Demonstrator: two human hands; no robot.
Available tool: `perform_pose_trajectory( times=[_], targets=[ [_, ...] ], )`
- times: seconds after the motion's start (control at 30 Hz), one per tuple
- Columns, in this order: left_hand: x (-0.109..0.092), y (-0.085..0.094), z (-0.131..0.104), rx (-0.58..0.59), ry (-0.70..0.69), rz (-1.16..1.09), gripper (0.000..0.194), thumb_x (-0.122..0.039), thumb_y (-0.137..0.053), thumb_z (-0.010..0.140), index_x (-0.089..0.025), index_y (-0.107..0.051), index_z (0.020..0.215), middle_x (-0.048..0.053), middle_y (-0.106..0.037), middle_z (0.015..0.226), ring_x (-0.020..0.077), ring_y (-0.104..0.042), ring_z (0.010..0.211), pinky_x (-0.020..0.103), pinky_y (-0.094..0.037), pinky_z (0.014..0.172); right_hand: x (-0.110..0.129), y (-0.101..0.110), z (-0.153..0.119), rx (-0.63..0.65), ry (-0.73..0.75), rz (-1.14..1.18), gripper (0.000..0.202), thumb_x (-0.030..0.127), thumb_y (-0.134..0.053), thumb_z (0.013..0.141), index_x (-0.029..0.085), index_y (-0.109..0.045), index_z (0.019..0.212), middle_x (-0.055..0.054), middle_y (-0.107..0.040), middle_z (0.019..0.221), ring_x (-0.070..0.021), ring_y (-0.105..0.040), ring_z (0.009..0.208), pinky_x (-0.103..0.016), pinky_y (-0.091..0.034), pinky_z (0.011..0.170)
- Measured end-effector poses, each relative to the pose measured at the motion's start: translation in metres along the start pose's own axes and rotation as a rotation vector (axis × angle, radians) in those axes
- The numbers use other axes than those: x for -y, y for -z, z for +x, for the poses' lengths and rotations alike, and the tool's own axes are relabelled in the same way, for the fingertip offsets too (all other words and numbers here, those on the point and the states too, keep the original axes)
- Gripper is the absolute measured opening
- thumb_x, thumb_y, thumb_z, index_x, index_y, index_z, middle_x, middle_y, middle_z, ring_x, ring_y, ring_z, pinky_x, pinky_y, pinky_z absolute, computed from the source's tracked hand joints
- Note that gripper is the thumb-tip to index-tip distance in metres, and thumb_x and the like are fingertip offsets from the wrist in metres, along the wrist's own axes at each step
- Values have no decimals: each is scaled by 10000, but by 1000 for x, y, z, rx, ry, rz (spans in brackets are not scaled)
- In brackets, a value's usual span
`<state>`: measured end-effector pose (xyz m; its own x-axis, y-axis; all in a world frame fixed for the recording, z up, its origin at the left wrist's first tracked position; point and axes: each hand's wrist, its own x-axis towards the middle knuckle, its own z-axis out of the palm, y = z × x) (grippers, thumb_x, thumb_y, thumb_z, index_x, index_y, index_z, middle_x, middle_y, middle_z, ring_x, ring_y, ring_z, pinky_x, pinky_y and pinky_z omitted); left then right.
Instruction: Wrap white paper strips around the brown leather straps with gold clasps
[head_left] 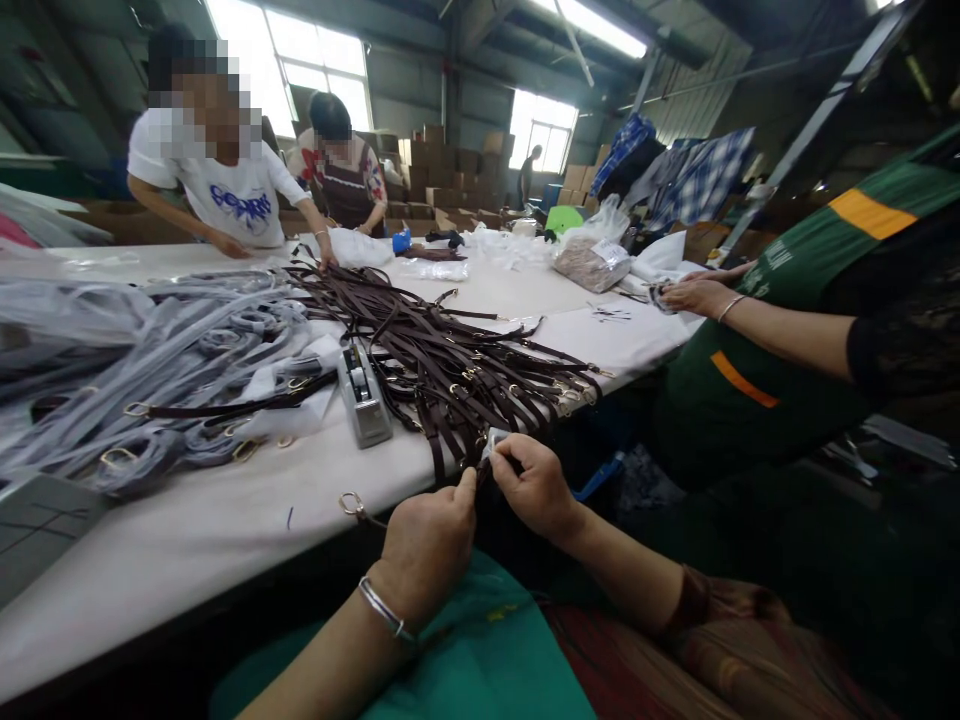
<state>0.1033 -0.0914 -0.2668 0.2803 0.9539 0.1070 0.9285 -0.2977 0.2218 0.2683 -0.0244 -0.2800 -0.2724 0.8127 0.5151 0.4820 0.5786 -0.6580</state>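
Note:
My left hand (pixel 429 535), with a bracelet at the wrist, is closed on a dark brown strap just off the table's front edge. A gold ring end (pixel 351 505) of a strap sticks out past that hand onto the tabletop. My right hand (pixel 536 487) pinches a small whitish wrapping piece (pixel 492 443) close to the left fingertips; whether it is plastic or foam I cannot tell. Right behind both hands lies a big heap of dark brown straps (pixel 442 345) with gold metal fittings, some hanging over the edge.
A grey tape dispenser (pixel 364 395) stands left of the heap. Straps in greyish wrapping (pixel 187 375) cover the table's left side. A co-worker in a white shirt (pixel 232 195) touches the heap's far end. Another in a green apron (pixel 795 300) works at the right. A bag (pixel 592 262) lies behind.

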Motion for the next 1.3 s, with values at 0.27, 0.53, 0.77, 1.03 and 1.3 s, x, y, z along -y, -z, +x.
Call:
perform_pose_trajectory(
  times=[0.27, 0.53, 0.77, 1.03, 1.3],
  targets=[
    [-16, 3, 0, 17, -71, 289, 471, -18, -403, 890, -60, -574, 1327, 134, -698, 768, 285, -691, 612, 362, -527, 488, 6, -5, 0, 49, 117, -189, 208, 166, -484, 900, 195, -518, 697, -23, -557, 707, -160, -529, 691, -290, -414, 673],
    [4, 4, 14, 86, 141, -793, 223, -233, -464, 911, -166, -670, 861, 40, -650, 672, 159, -598, 578, 235, -418, 521, 4, 0, -14, 114, 336, -439, 242, 180, -443, 945, 194, -509, 712, -50, -556, 725, -188, -512, 733, -323, -391, 707],
    [6, -12, 15, 223, 464, -2077, 332, -391, -599, 824, -187, -413, 639, -102, -325, 493, 33, -219, 397, 162, -243, 417, 6, -3, -13, 84, 211, -248, 216, 157, -439, 936, 201, -493, 731, -28, -526, 713, -168, -508, 706, -300, -394, 688],
    [6, 9, 19, 94, 315, -1133, 323, -423, -577, 871, -159, -582, 1058, -5, -619, 627, 126, -524, 490, 214, -371, 440, 15, 11, -7, 90, 5, -21, 177, 200, -505, 888, 186, -540, 715, -10, -545, 703, -143, -517, 672, -277, -401, 651],
    [45, 110, 36, -6, -155, -477, 445, -380, -649, 850, -291, -598, 1283, 51, -721, 1122, 235, -678, 954, 322, -541, 826, 0, 101, 49, -190, -283, 166, 246, 356, -564, 851, 165, -607, 702, 25, -525, 593, -110, -446, 551, -243, -369, 533]
  ],
)
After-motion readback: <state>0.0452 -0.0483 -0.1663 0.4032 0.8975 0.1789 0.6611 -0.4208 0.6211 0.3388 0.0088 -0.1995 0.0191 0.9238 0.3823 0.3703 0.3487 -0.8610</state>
